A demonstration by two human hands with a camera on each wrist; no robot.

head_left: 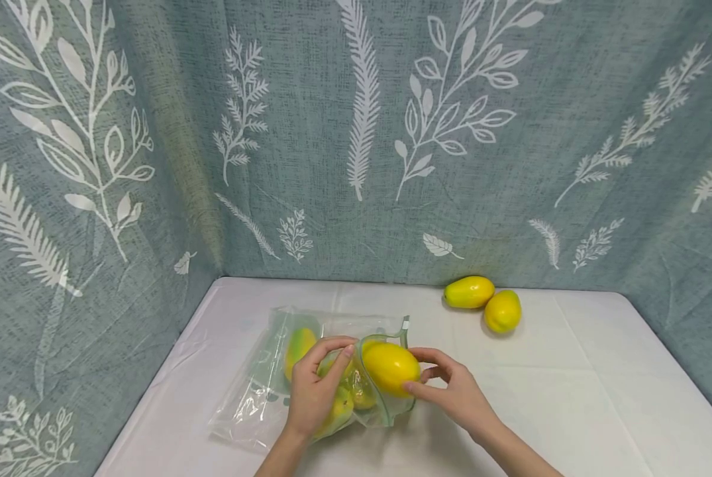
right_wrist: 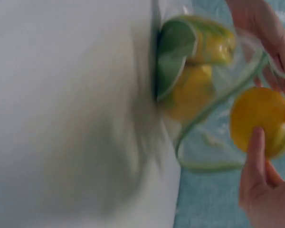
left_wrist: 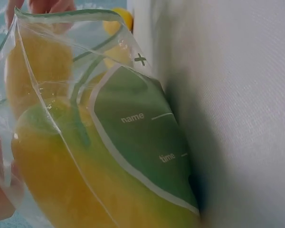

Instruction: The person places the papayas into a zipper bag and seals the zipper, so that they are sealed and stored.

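An oval yellow mango-like fruit (head_left: 391,368) sits at the mouth of a clear zip bag (head_left: 245,404), partly inside its green-edged opening. My right hand (head_left: 459,394) holds its outer end between thumb and fingers. With thumb and fingers my left hand (head_left: 314,394) pinches the bag near the opening. Several yellow-green fruits (head_left: 300,348) lie inside the bag, partly hidden by my left hand. In the left wrist view a green label (left_wrist: 137,128) reading "name" and "time" shows on the bag. The right wrist view shows my right thumb pressed against the held fruit (right_wrist: 259,114).
Two more yellow fruits, one lying sideways (head_left: 469,292) and one beside it (head_left: 503,311), are at the back of the white-covered table (head_left: 570,391). A grey-green curtain (head_left: 326,146) with white leaf prints hangs behind and along the sides.
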